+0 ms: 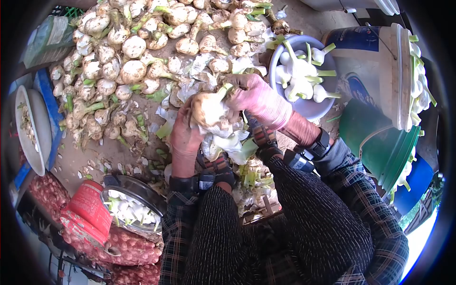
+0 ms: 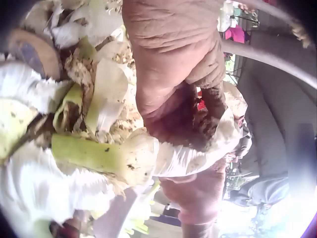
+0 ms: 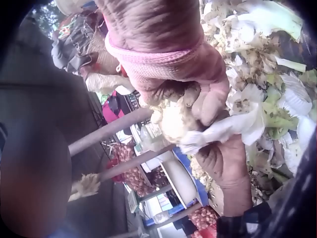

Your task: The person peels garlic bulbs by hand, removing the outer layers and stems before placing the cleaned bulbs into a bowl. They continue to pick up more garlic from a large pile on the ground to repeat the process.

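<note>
A large garlic bulb (image 1: 207, 110) with a cut green stem is held between both hands over the lap. My left hand (image 1: 184, 137) grips the bulb from its left side. My right hand (image 1: 261, 102), in a pink fingerless covering, pinches beside the stem with curled fingers. Loose white skin (image 1: 223, 142) hangs under the bulb. From the right wrist view, the pale bulb (image 3: 174, 124) sits between the right fingers and the left hand (image 3: 230, 161), with a strip of white peel (image 3: 223, 130) trailing off it. Part of the bulb is hidden by the fingers.
Unpeeled garlic (image 1: 133, 71) lies heaped ahead. Peeled bulbs fill a grey-purple basin (image 1: 311, 110) at right, beside a white bucket (image 1: 365, 71) and a green bucket (image 1: 365, 142). At left stand a dark-rimmed bowl (image 1: 152, 192) of cleaned garlic, a red container (image 1: 88, 209) and red net sacks (image 1: 128, 247).
</note>
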Demonstrator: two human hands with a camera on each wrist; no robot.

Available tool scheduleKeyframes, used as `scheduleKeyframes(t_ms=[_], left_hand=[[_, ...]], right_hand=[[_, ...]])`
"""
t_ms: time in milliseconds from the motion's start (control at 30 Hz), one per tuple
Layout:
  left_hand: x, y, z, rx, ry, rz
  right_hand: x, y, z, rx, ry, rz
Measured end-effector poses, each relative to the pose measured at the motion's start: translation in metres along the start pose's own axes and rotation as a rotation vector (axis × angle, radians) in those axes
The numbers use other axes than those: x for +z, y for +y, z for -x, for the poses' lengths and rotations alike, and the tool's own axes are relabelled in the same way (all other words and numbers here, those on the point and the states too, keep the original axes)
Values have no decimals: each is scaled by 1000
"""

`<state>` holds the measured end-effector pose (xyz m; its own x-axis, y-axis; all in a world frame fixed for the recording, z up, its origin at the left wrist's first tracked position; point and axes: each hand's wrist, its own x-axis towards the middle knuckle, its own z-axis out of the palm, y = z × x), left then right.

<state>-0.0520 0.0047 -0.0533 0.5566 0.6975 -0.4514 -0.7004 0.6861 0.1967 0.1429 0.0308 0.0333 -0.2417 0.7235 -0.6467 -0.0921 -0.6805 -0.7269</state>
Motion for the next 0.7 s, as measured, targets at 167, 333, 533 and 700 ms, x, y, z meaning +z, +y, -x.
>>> scheduleKeyframes(t_ms=[167,333,533,700], left_hand=[[-11,3,1,-42,-15,249],[16,13,2,-29,25,358],[31,23,0,108,9,19],[37,19,-1,80,39,-378]], right_hand=[[11,-1,-10,-447,157,687],[11,7,-23,-709,120,806],[-19,18,-22,-119,-249,-560],[-18,13,-10,-44,-317,-211]])
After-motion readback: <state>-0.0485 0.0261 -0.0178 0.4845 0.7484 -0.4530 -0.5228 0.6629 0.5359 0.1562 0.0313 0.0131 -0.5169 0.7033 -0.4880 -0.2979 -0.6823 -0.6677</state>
